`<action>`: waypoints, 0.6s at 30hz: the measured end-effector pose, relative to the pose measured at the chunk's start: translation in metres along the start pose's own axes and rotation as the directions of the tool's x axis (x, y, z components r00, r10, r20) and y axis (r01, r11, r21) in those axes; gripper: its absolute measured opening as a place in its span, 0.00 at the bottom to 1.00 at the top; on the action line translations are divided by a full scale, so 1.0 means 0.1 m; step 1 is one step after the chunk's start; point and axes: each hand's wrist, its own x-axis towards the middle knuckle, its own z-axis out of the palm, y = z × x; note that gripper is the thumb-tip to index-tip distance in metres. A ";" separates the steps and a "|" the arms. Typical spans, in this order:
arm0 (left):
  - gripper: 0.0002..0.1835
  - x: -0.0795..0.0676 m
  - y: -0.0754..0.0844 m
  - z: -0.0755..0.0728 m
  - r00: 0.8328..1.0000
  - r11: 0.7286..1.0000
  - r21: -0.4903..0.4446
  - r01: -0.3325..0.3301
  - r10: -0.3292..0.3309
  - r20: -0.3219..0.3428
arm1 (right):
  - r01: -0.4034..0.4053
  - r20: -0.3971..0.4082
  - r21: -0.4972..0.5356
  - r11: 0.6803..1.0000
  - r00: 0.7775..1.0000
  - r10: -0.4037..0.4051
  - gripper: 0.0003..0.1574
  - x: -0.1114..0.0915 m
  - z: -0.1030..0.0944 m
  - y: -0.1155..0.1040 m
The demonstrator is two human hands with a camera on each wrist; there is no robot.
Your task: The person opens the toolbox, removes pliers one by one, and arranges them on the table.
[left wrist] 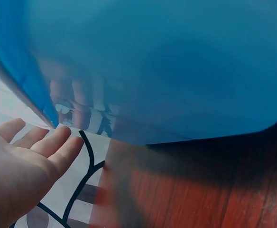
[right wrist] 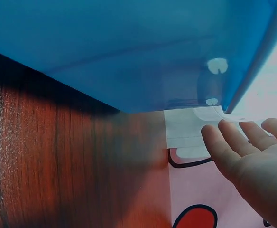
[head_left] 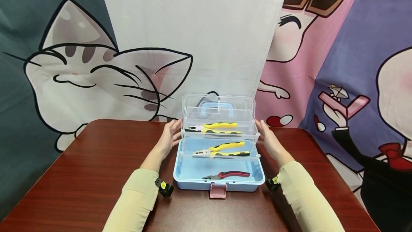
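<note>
A light blue toolbox (head_left: 219,185) stands unfolded on the table, its clear lid (head_left: 193,100) raised at the back. Yellow-and-black pliers (head_left: 222,131) lie in the upper clear tray, and a second yellow-and-black pair (head_left: 226,145) in the tray below. In the blue bottom rests a pair of red-and-black pliers (head_left: 233,173). My left hand (head_left: 168,138) is at the left side of the lid and trays, fingers extended. On the opposite side my right hand (head_left: 268,139) mirrors it, fingers loosely straight. Whether the fingertips touch the clear plastic, I cannot tell.
The toolbox is on a dark red wooden table (head_left: 112,164). A pink latch (head_left: 218,191) hangs down at the box's front. Behind the table's far edge hangs a cloth (head_left: 199,17) printed with cartoon figures.
</note>
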 end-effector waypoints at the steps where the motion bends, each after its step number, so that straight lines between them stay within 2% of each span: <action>1: 0.33 0.00 0.00 0.00 1.000 1.000 -0.001 0.002 -0.002 -0.002 | 0.000 0.000 0.003 1.000 1.000 0.000 0.49 0.00 0.00 0.00; 18: 0.33 0.01 -0.01 0.02 1.000 1.000 -0.013 0.005 -0.005 -0.007 | 0.024 -0.018 0.000 1.000 1.000 -0.024 0.50 0.03 0.03 0.03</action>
